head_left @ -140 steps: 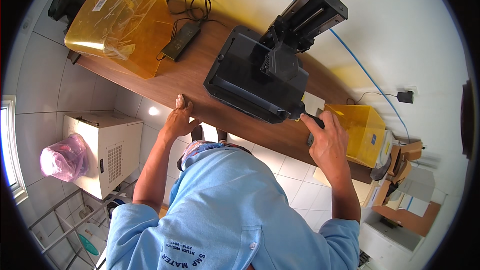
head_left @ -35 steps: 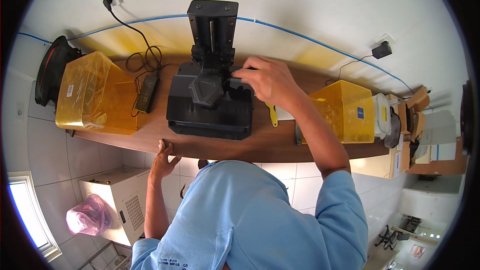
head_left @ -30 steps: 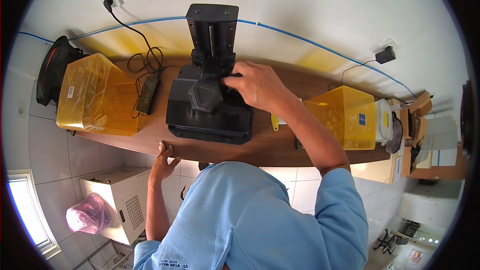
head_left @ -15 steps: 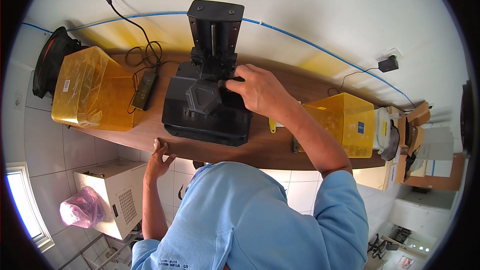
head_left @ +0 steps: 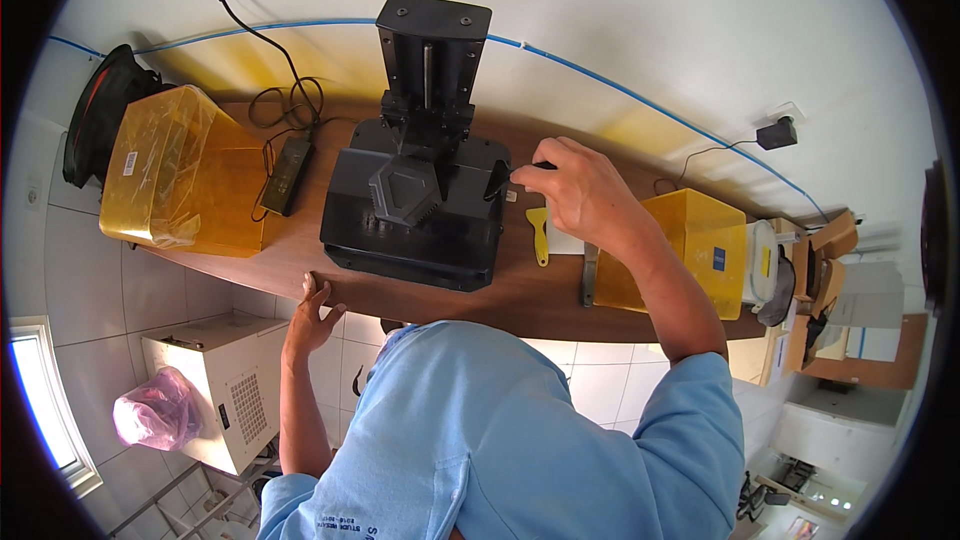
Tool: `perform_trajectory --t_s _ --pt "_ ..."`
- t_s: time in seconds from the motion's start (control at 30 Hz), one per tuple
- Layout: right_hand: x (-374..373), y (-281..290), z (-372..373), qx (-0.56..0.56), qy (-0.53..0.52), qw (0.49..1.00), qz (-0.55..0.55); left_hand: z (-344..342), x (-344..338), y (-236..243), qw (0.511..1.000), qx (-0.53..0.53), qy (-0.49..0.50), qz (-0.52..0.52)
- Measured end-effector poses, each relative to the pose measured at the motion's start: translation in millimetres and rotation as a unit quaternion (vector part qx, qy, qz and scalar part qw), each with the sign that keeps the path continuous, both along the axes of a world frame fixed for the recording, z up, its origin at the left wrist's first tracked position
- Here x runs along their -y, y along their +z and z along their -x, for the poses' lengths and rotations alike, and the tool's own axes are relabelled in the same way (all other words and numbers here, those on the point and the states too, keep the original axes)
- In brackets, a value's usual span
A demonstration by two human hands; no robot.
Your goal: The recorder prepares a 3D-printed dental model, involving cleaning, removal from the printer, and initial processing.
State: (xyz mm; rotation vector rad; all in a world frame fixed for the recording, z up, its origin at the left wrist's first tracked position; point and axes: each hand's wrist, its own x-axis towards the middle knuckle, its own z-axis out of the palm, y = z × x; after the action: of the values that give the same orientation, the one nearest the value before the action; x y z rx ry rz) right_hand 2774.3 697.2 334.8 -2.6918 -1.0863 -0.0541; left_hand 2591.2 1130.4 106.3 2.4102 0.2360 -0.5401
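Note:
A black resin 3D printer (head_left: 410,250) stands on the brown table, with its upright column at the back. Its angular build plate part (head_left: 405,190) sits low over the base. To the right of that part, my right hand (head_left: 575,185) grips a small black tool (head_left: 497,180) with a flat, dark end. The tool's end hangs over the base's right edge; its exact kind is hard to make out. At the table's front edge, left of the printer, my left hand (head_left: 313,320) rests with fingers apart and holds nothing.
An amber plastic cover (head_left: 165,175) lies at the left, beside a black power adapter (head_left: 288,177). Right of the printer are a yellow scraper (head_left: 540,237) and another amber cover (head_left: 690,250). Open cardboard boxes (head_left: 828,250) stand farther right. A blue cable (head_left: 620,90) runs along the wall.
My right hand has drawn away from the printer's column to the right, with the black tool now showing in it. My left hand stays at the table edge.

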Motion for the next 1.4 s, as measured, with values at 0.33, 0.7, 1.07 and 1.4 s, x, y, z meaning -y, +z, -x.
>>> perform_trajectory --t_s 0.33,0.7,1.07,1.4 --pt "5.4 8.6 3.5 -0.020 -0.023 1.000 -0.006 3.7 0.8 -0.4 1.000 0.016 0.012 -0.002" --pt "-53.5 -25.1 -12.8 0.019 0.041 0.995 -0.087 5.2 2.1 -0.4 0.999 -0.001 0.028 0.021" --pt "-12.9 -7.3 0.8 -0.001 0.016 0.999 -0.034 6.1 2.5 1.4 0.998 -0.017 0.049 0.030" --pt "11.9 1.1 12.7 -0.034 -0.026 0.999 -0.008 6.1 0.0 4.9 0.998 -0.026 0.050 0.042"
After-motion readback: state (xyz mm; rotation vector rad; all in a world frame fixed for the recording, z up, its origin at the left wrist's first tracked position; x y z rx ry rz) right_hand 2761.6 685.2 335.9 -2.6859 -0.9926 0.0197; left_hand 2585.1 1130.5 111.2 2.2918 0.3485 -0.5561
